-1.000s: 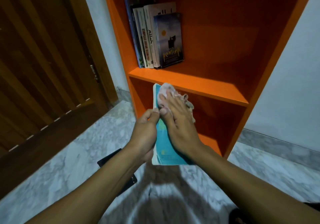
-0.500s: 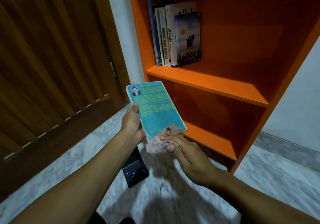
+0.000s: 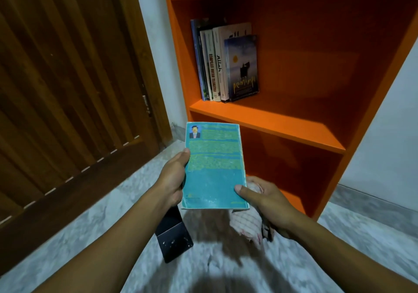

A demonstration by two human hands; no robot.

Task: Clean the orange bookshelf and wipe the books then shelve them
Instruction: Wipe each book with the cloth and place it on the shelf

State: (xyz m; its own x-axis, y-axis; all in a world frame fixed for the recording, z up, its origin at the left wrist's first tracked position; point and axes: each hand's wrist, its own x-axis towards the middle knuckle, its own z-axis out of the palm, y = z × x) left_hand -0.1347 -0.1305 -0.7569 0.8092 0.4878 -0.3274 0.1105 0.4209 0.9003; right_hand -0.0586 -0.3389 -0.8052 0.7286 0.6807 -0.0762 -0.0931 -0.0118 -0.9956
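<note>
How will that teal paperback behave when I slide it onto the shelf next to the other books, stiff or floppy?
The teal paperback looks thin and soft-covered, so it probably flexes a little. Its worn edges suggest handling gently. Standing alone it might tip, so lean it against the upright books on the orange shelf.

book (image 3: 213,166): scuffed paper | bookshelf (image 3: 267,120): smooth matt | door (image 3: 67,77): grooved wood

I am viewing a teal book (image 3: 214,168) with yellow-green text, an orange bookshelf (image 3: 282,123), and grey marbled floor (image 3: 101,206).

Wooden door (image 3: 67,89), marble floor (image 3: 113,204)
</note>
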